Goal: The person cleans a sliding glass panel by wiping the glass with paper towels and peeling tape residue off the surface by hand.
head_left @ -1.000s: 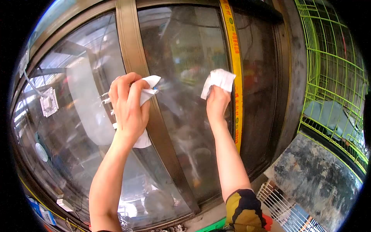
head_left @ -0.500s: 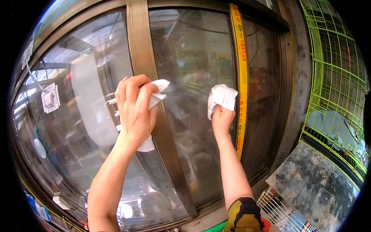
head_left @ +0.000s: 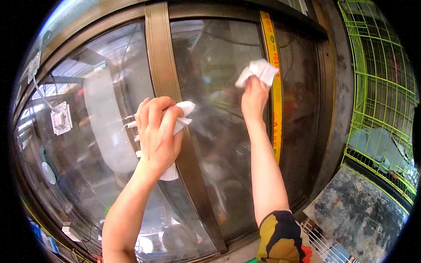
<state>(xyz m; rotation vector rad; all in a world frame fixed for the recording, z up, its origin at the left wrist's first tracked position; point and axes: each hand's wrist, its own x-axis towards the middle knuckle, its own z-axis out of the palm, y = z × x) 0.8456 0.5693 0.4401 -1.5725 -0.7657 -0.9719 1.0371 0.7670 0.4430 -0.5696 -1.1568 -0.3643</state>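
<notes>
My left hand (head_left: 158, 131) is closed around a white cloth or tissue (head_left: 184, 115), at the brown window frame's upright (head_left: 163, 57). Part of that white material hangs below the palm. Higher up and to the right, my right hand (head_left: 255, 98) grips a crumpled white cloth (head_left: 259, 72) against the dark glass pane (head_left: 215, 57). This cloth overlaps the yellow strip with red lettering (head_left: 276, 109) along the pane's right side. Streaks and smears show on the glass between the hands.
A green wire cage (head_left: 379, 65) stands at the right, with grey cloth (head_left: 375, 144) inside. Below it lies a stained dark board (head_left: 355, 210) beside a white wire rack (head_left: 326, 247). A white fixture with a cable (head_left: 60, 118) is at the far left.
My right hand has moved up the pane with its cloth, which now covers part of the yellow strip. My left hand sits slightly lower in view, still holding its white cloth.
</notes>
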